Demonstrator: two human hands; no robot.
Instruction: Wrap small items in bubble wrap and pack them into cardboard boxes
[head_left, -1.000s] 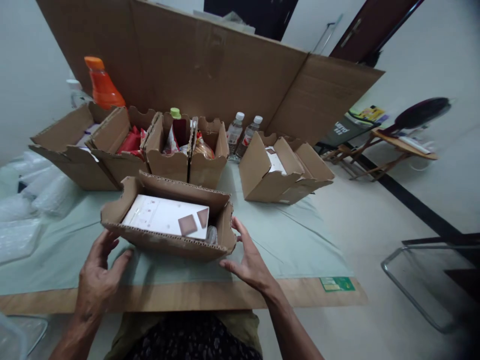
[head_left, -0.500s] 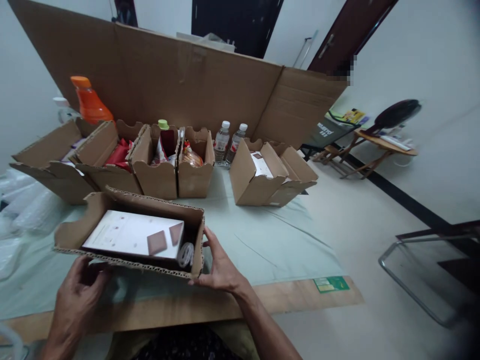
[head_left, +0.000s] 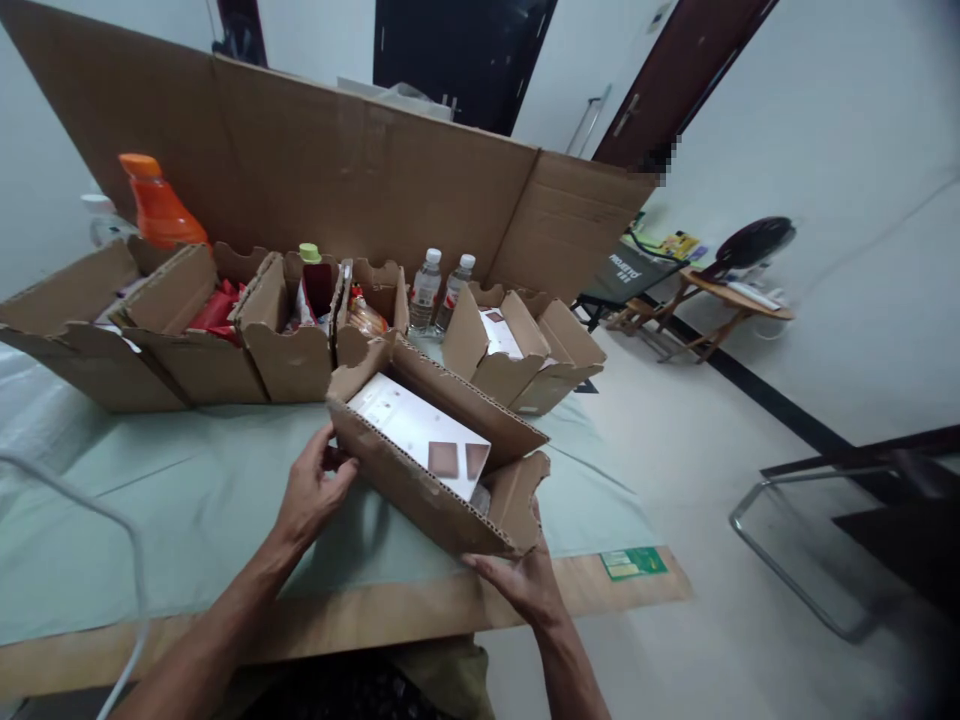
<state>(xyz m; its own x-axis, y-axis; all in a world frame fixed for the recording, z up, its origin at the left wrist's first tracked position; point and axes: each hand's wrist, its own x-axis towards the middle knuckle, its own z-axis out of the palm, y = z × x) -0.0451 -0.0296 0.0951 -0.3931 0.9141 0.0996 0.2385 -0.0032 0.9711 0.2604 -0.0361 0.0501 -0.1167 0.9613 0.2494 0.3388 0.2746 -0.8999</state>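
While both your hands are on it, an open-topped cardboard bin (head_left: 431, 495) sits before you, above the near part of the counter (head_left: 352, 622); whether its base touches the green cloth (head_left: 225, 510) cannot be told. Your left hand (head_left: 311, 485) holds the left end low down, fingers curled at the corner and thumb against the near long wall. Your right hand (head_left: 529, 580) grips the right end, thumb at the bottom near corner, other fingers partly hidden behind the end wall. The bin thus lies between the two sets of fingers.

Its long axis slants: the left end points away from you, the right end towards you, and the opening faces up. Inside, a white carton (head_left: 416, 430) lies along the same line, its two brown squares at the right end, beside something clear (head_left: 481, 497).

Small marks on the carton are too fine to read. So are the red-and-white labels of two bottles (head_left: 425, 292) behind and the print on a green card (head_left: 634, 563) at the counter's edge. White lettering on a dark folding chair (head_left: 628, 275) is blurred.
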